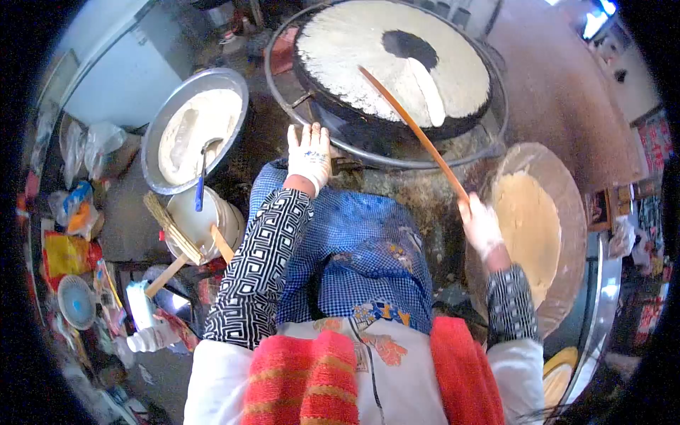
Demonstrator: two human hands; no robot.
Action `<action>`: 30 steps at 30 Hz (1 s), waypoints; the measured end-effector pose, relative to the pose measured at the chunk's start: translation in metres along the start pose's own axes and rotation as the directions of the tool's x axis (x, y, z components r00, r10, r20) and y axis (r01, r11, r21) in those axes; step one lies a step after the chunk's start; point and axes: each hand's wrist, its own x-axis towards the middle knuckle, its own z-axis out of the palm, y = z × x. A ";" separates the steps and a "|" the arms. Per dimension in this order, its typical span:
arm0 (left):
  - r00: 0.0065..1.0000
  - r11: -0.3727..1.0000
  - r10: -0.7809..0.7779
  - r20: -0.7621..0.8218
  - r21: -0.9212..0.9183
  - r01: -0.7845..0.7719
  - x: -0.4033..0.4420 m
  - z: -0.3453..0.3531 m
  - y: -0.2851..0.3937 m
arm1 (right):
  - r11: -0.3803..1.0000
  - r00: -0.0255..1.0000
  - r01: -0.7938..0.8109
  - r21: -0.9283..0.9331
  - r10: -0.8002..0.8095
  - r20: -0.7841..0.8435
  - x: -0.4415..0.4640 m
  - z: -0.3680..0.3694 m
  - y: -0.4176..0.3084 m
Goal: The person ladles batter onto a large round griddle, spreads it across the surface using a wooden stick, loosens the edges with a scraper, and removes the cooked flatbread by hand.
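My right hand (480,225), in a white fingerless glove, is closed round the near end of a long thin wooden stick (414,129). Its far tip reaches over a round black griddle (411,47) coated with a pale layer of batter (333,53). A dark bare patch shows near the middle of that layer, and a white elongated strip (427,93) runs from it toward the near edge. My left hand (309,157), also gloved, stretches its fingers out at the metal ring (368,157) around the griddle; it holds nothing.
At left stand a metal basin (151,159) of white batter with a blue-handled ladle (200,188) and a white bucket (228,219) with a straw brush (172,230). A plastic-lined tub (570,234) of tan batter or dough sits at right. Packages crowd the far left.
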 end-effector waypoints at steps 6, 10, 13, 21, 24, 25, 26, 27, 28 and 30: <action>0.927 0.975 0.076 -0.368 -0.166 -0.146 -0.012 0.037 0.026 | 0.985 0.992 -0.124 -0.119 0.126 0.006 -0.063 0.050 0.063; 0.886 0.941 0.171 -0.432 -0.196 -0.277 -0.014 0.040 0.085 | 0.995 0.995 -0.096 -0.003 0.096 0.023 -0.032 0.067 0.062; 0.913 0.967 0.166 -0.373 -0.119 -0.225 -0.007 0.051 0.099 | 0.989 0.998 -0.057 -0.136 0.059 0.013 0.002 0.065 0.044; 0.938 0.985 0.156 -0.309 -0.022 -0.171 -0.018 0.064 0.075 | 0.966 0.977 -0.200 -0.164 0.184 -0.107 0.091 0.101 0.069; 0.948 0.989 0.110 -0.298 -0.060 -0.134 -0.018 0.069 0.071 | 0.973 0.973 -0.199 -0.115 0.181 -0.145 0.120 0.102 0.073; 0.947 0.991 0.091 -0.309 -0.065 -0.117 -0.017 0.075 0.071 | 0.981 0.974 -0.163 -0.106 0.143 -0.176 0.120 0.100 0.070; 0.959 0.991 0.078 -0.271 -0.086 -0.105 -0.019 0.067 0.070 | 0.988 0.973 -0.123 -0.098 0.101 -0.209 0.115 0.096 0.063; 0.970 0.991 0.060 -0.236 -0.106 -0.087 -0.020 0.059 0.069 | 0.993 0.968 -0.078 -0.092 0.053 -0.245 0.112 0.094 0.058; 0.980 0.989 0.033 -0.197 -0.132 -0.060 -0.022 0.054 0.069 | 0.994 0.964 -0.008 -0.112 -0.022 -0.266 0.106 0.094 0.058; 0.955 0.993 0.021 -0.297 -0.107 -0.055 -0.016 0.071 0.065 | 0.996 0.991 -0.009 -0.092 -0.003 -0.132 0.099 0.097 0.063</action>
